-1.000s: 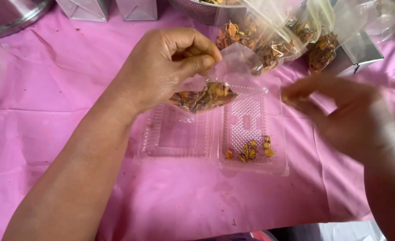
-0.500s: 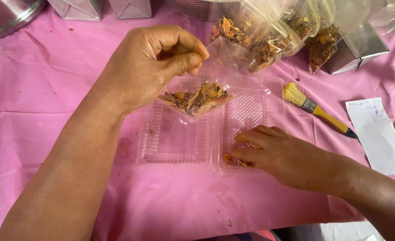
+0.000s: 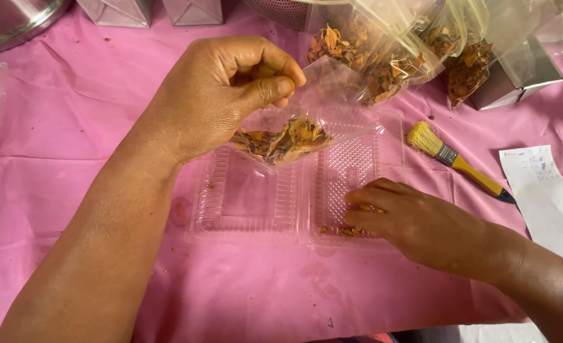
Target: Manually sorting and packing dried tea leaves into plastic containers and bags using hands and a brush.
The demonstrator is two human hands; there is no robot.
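- Left hand (image 3: 221, 95) was closed in a pinch, thumb against curled fingers, gripping the top edge of a small clear bag (image 3: 294, 124). The bag hung tilted above the open clamshell tray (image 3: 243, 197), holding orange-brown dried pieces (image 3: 281, 140).
- Right hand (image 3: 415, 222) lay palm down in the tray's right half, fingers bent together over a few loose crumbs (image 3: 342, 230); whether it had any pinched could not be told.
- Just right of the tray: a yellow-handled brush (image 3: 453, 159), then a white paper slip (image 3: 545, 194).
- Behind the tray: more filled clear bags (image 3: 389, 57) and two metal boxes (image 3: 148, 9).
- Everything sat on a pink cloth (image 3: 72, 127).
- Risk, judged: the bag's mouth sat near the pinch; a looser grip or steeper tilt could spill pieces past the tray rim onto the cloth.
- Risk, judged: the light tray could slide under the right hand's sweep, scattering crumbs.
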